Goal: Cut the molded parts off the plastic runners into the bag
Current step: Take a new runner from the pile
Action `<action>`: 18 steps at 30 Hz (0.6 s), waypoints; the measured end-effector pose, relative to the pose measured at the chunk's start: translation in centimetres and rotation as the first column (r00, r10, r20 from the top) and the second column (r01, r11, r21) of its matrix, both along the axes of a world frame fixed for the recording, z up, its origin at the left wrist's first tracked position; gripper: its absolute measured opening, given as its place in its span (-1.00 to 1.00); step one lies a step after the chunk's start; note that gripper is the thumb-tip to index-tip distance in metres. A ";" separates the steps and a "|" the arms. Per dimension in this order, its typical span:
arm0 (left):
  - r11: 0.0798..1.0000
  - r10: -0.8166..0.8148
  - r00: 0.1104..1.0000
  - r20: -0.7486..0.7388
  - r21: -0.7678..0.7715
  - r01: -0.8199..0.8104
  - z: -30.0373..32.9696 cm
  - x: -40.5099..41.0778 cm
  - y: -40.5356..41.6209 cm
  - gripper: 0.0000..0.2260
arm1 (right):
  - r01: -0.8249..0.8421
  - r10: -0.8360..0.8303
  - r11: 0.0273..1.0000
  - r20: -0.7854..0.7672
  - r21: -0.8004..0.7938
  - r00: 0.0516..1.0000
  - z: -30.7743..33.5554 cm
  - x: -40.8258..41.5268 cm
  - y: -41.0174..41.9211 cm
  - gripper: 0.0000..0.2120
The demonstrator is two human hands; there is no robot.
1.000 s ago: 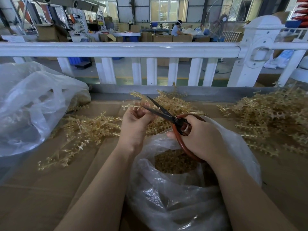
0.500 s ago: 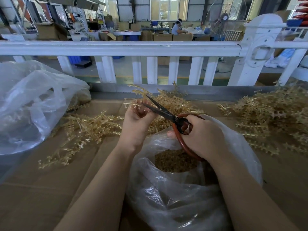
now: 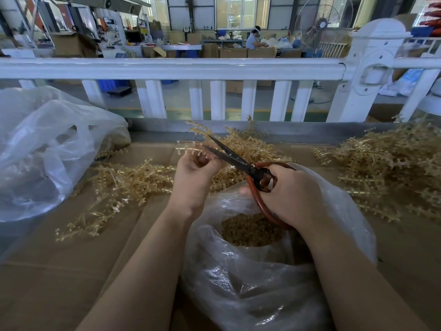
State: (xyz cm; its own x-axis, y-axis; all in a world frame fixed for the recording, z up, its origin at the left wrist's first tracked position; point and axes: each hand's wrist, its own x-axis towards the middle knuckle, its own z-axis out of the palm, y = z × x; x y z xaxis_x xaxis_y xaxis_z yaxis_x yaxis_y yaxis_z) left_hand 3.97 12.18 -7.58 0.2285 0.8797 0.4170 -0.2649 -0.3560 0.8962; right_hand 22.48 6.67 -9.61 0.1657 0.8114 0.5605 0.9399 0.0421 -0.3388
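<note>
My left hand pinches a thin amber plastic runner with small molded parts along it, held above the far rim of the clear plastic bag. My right hand grips red-handled scissors; their dark blades stand apart around the runner just past my left fingertips. The bag gapes below both hands and holds a heap of cut amber parts.
Piles of amber runners lie on the cardboard table top: one at the left, one behind the hands, a big one at the right. A second clear bag bulges at the far left. A white railing runs behind the table.
The scissor blades have shifted slightly along the runner in my left hand. Both hands stay over the bag in nearly the same place.
</note>
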 end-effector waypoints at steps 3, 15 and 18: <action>1.000 0.012 1.000 0.012 -0.023 -0.012 -0.1 0.0 -0.1 -0.79 | -0.003 0.003 1.000 -0.027 0.005 1.000 0.0 -0.1 0.1 -0.42; 0.982 -0.012 0.987 0.157 -0.184 0.041 0.1 0.4 -0.4 -0.79 | -0.035 0.038 0.997 -0.050 0.062 0.998 0.2 -0.3 -0.1 -0.23; 0.984 -0.016 0.987 0.159 -0.173 0.044 0.4 0.4 -0.5 -0.76 | -0.058 0.059 0.997 -0.030 0.051 0.998 0.3 -0.2 -0.2 -0.38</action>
